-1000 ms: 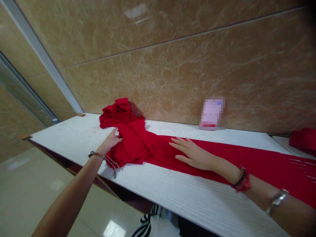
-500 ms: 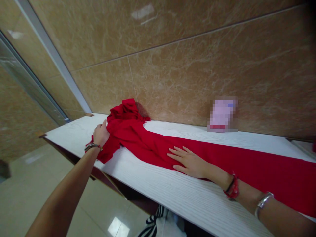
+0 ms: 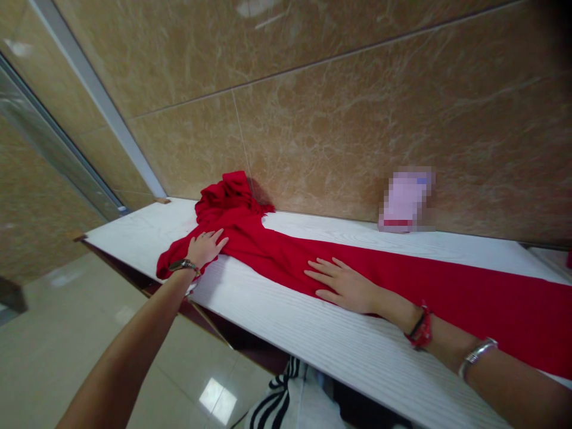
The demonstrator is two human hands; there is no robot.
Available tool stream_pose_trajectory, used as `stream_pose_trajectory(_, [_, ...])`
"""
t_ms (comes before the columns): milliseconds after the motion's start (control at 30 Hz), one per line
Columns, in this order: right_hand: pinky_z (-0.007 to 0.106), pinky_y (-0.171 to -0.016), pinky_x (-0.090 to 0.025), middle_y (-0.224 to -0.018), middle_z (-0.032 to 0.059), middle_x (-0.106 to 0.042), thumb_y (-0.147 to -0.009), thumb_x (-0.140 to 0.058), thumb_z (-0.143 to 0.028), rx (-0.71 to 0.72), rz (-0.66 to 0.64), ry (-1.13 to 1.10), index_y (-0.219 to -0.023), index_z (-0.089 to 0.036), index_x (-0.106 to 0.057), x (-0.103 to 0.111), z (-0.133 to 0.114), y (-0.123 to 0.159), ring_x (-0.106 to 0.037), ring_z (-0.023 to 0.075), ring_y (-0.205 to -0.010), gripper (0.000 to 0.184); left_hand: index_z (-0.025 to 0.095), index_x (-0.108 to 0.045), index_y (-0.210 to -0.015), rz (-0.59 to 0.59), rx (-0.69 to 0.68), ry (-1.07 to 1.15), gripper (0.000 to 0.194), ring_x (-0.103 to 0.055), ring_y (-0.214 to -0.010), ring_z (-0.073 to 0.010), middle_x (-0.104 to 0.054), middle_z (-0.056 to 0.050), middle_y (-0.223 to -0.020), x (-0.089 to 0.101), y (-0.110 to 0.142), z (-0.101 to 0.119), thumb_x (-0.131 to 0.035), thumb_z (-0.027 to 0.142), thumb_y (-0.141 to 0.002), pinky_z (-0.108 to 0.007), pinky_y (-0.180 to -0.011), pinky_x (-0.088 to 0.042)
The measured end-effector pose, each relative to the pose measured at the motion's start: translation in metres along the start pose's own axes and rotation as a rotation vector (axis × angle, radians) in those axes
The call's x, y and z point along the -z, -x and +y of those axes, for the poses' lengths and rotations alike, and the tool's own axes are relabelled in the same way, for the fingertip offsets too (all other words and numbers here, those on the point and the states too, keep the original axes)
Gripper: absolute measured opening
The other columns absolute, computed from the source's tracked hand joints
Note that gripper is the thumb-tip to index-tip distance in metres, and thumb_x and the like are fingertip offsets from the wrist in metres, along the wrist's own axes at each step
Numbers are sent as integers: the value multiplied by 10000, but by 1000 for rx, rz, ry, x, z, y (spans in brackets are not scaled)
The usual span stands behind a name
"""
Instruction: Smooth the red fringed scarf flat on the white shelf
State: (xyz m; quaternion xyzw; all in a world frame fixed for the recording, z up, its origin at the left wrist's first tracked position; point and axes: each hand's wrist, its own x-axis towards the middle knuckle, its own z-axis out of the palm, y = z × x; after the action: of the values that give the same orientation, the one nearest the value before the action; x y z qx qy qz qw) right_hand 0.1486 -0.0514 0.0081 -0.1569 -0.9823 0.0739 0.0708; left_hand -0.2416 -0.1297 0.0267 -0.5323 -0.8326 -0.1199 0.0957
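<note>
Pink item (image 3: 407, 199) stands on the table (image 3: 277, 310), leaning on the wall (image 3: 313, 131). Pixelated, so can't tell if it's a box or packet, or what's in it. Blue patch near its top right, red band along the bottom; any writing is unreadable. Dark open space (image 3: 254, 345) under the tabletop, contents too dim to make out.

Red cloth (image 3: 402, 274) lies lengthwise on the table: smooth and wide on the right, running out of view; narrower and creased mid-table; bunched into a heap near the wall on the left, fringe showing beside the heap. One lobe of it reaches toward the front edge at left.

My left hand (image 3: 207, 247): open, palm down, fingers spread on the creased left part. My right hand (image 3: 346, 289): open, palm down, fingers spread on the smoother middle stretch. Neither is gripping. Left wrist has a metal-and-bead bracelet (image 3: 183, 265); right has a red-and-black cord (image 3: 420, 328) and a silver bangle (image 3: 477, 357).

Tabletop is white, wood-grain texture, long and narrow against the wall. Wall is glossy tan-brown marbled tile, dark joints, pale vertical strip (image 3: 96, 95) at left. Floor (image 3: 179, 369) is shiny pale tile reflecting light. Black-and-white striped fabric (image 3: 272, 408) at bottom, below the table's front edge.
</note>
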Motion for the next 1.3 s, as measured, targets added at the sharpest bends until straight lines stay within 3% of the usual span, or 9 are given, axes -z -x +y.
stream_pose_trajectory(67, [496, -1067, -159, -1412, 57, -341, -898, -309, -480, -7, 10, -7, -1343, -239, -375, -1, 0, 0, -228, 236, -1319, 510, 157, -389, -1320, 83, -61, -64, 514, -208, -1309, -324, -347, -155, -1385, 7, 6, 11, -387, 398, -866, -529, -1024, -168])
stream_pose_trajectory(133, [491, -1066, -168, -1400, 68, -363, -894, -327, -474, -12, 22, -18, -1333, -230, -394, 0, -1, -1, -244, 236, -1314, 507, 151, -376, -1333, 127, -266, -101, 514, -134, -1337, -294, -270, -133, -1429, 16, 18, 30, -382, 381, -874, -481, -1057, -152])
stream_pose_trajectory(267, [476, -1077, -157, -1399, 77, -366, -884, -385, -424, 10, 70, -34, -1299, -203, -446, 8, -3, 4, -254, 233, -1311, 474, 231, -396, -1323, -86, -797, -38, 488, -145, -1343, -217, -243, -36, -1455, 29, 45, 84, -448, 373, -859, -376, -1087, -169])
stream_pose_trajectory(367, [459, -1080, -178, -1399, 82, -365, -869, -426, -409, 15, 82, -44, -1291, -192, -458, 23, -2, 24, -262, 232, -1308, 475, 247, -392, -1324, -168, -977, -7, 492, -206, -1325, -206, -290, -26, -1437, 32, 57, 124, -486, 332, -849, -354, -1083, -191])
stream_pose_trajectory(467, [438, -1070, -232, -1391, 83, -377, -853, -460, -416, -19, 44, -55, -1304, -189, -441, 36, 5, 56, -290, 233, -1295, 505, 227, -478, -1256, -222, -1078, -18, 406, -410, -1198, -188, -502, -38, -1276, 32, 60, 152, -477, 251, -850, -335, -1051, -259])
stream_pose_trajectory(667, [472, -1064, -241, -1368, 93, -409, -880, -433, -399, -32, 15, -66, -1300, -179, -445, 31, 19, 102, -319, 237, -1282, 474, 220, -559, -1145, -270, -1115, -161, 347, -552, -968, -159, -581, -36, -1104, 35, 62, 167, -479, 152, -814, -247, -822, -447])
stream_pose_trajectory(900, [388, -1000, -384, -1184, 96, -593, -864, -475, -252, 58, 211, 8, -1169, -138, -577, 22, 18, 102, -505, 221, -1137, 341, 166, -537, -1146, -182, -1166, -380, 369, -542, -978, -172, -587, -65, -1093, 32, 55, 168, -432, 31, -819, -253, -778, -457])
stream_pose_trajectory(1100, [343, -906, -475, -1063, 102, -657, -864, -431, -163, 115, 304, 63, -1069, -121, -636, 18, 24, 108, -593, 199, -1010, 292, 146, -579, -1041, -58, -1040, -253, 254, -554, -884, -163, -591, -68, -1005, 47, 56, 166, -386, 115, -877, -268, -762, -469])
stream_pose_trajectory(1300, [327, -941, -452, -1123, 78, -633, -864, -437, -146, 163, 248, 70, -1087, -144, -629, 23, 25, 111, -556, 189, -1075, 294, 135, -555, -1096, -189, -1011, -312, 304, -572, -878, -168, -603, -81, -997, 30, 77, 162, -443, 60, -824, -272, -775, -464])
